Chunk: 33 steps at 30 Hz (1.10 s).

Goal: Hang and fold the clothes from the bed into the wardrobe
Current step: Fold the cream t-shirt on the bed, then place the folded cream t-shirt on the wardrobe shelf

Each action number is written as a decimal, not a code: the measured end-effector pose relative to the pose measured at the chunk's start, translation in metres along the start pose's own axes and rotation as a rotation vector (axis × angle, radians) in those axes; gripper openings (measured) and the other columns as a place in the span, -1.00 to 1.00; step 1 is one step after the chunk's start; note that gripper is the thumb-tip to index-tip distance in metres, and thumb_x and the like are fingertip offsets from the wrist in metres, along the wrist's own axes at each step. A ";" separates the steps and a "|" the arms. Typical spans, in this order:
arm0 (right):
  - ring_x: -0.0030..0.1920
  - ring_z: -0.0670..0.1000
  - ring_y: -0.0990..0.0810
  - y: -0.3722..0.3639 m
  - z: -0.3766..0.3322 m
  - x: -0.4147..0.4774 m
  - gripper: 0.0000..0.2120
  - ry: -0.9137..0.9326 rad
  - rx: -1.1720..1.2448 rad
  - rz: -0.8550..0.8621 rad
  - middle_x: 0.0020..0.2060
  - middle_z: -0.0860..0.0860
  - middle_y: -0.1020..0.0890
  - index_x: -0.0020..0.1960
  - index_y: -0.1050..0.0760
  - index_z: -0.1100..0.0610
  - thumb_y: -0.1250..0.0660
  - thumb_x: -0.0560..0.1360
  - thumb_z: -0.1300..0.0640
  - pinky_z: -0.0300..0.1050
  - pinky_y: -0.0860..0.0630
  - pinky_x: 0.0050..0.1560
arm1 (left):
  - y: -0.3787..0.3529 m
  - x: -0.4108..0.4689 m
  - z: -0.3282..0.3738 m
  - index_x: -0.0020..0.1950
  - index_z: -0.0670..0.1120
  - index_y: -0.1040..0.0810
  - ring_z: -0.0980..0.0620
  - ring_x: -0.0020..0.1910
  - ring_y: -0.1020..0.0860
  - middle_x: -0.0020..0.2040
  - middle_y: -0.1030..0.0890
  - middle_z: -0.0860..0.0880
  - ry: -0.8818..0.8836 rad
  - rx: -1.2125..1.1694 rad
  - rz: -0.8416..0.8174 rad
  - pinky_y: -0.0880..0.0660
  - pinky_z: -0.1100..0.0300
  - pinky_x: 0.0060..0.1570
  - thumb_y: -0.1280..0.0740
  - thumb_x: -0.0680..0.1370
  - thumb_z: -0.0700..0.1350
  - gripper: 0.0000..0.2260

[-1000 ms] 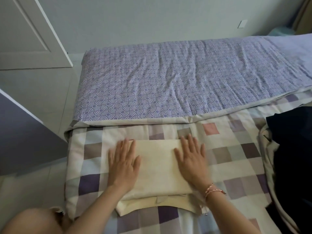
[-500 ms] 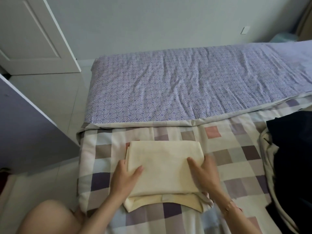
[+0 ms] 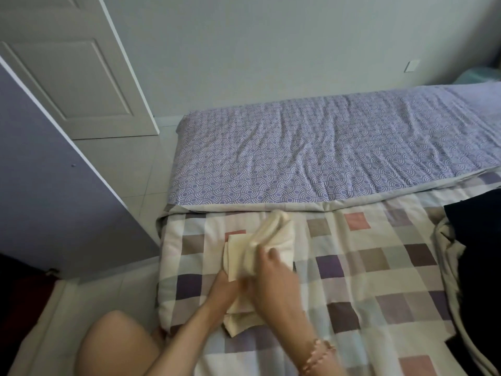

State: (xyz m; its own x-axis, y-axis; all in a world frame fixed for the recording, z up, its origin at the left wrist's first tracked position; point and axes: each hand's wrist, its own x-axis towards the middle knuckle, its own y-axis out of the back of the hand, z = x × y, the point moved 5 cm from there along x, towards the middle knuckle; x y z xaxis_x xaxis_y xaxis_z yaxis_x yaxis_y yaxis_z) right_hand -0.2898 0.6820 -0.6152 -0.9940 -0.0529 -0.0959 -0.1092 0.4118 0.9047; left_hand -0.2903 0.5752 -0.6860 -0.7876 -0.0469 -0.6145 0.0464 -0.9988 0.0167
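The left hand [image 3: 225, 290] and right hand [image 3: 273, 283] both grab the folded cream cloth [image 3: 279, 238], bunched up, poking out above them near the middle of the frame.

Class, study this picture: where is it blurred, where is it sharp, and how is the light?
Head view: motion blur smears the left hand, right hand and garment; head view: the quilt pattern is crisp; head view: soft, even light, no glare, only faint shadows.

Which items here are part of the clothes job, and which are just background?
Job: cream folded garment, held by left hand and right hand; dark garment lying at right.
Background: checked quilt, purple blanket, white door, wall socket.
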 end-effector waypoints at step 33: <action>-0.19 0.11 -0.62 0.028 0.045 0.007 -0.58 -0.293 1.366 -0.358 -0.20 0.13 -0.66 0.02 -0.54 0.19 -0.46 0.17 0.17 -0.02 -0.57 -0.17 | 0.034 -0.093 0.104 -0.02 0.04 -0.47 0.20 -0.08 -0.54 -0.16 -0.61 0.17 -0.539 0.304 0.213 -0.42 0.48 -0.13 -0.29 0.56 -0.16 -0.91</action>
State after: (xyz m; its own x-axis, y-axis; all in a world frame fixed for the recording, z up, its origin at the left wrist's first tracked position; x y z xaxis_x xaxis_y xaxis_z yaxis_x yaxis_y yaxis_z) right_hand -0.3003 0.7340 -0.6087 -0.8593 -0.2219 -0.4608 -0.1042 0.9580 -0.2671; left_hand -0.2791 0.5444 -0.5459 -0.9818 -0.1661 -0.0925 0.1217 -0.9229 0.3653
